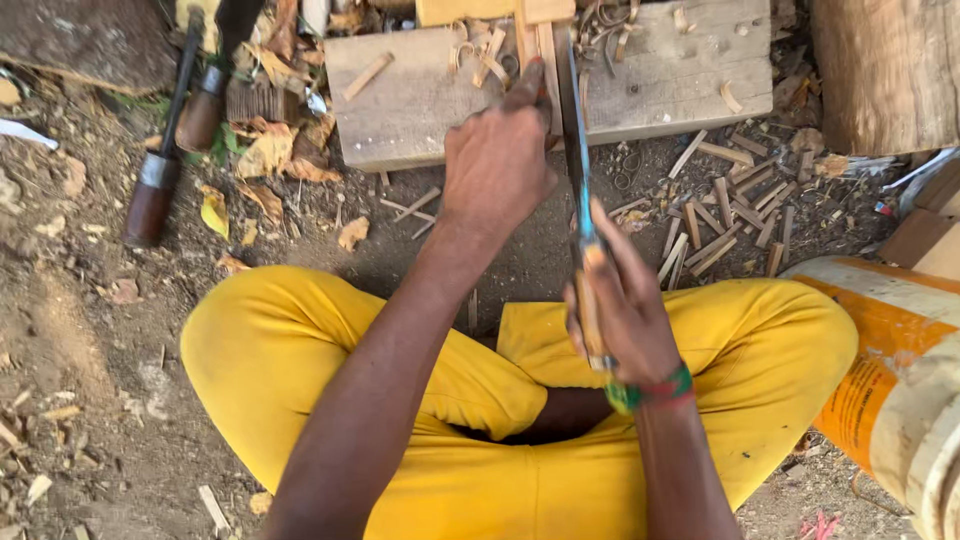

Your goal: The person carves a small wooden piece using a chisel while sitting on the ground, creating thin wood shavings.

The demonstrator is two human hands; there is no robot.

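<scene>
The saw (577, 150) in the right fingers (612, 262) has dull metal and a worn wooden grip; the plank (420, 100) under the left fingers (525, 85) is rough, pale wood.

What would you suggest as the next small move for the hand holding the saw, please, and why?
Probably a short, light stroke of the narrow-bladed handsaw along its line. The right hand grips its wooden handle, the blade lies across the thin pale wooden strip on the weathered grey plank, and the left hand presses the strip down right beside the blade, so the left fingers sit close to the teeth.
</scene>
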